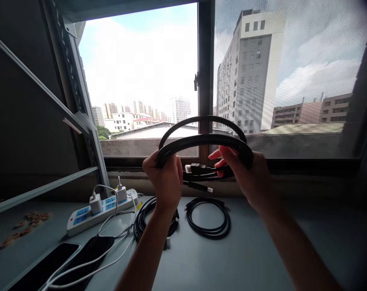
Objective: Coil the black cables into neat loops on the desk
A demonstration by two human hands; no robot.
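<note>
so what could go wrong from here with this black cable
The black cable coil between the left hand and right hand shows no tie, so its strands could spring apart if either grip loosens. Its lower plug hangs free and might snag on the smaller coiled cable if lowered. The larger coiled cable lies close to white charging cables, so those might tangle.

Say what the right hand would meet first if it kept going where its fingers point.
Likely the black cable plug between the hands, though depth is unclear.
</note>
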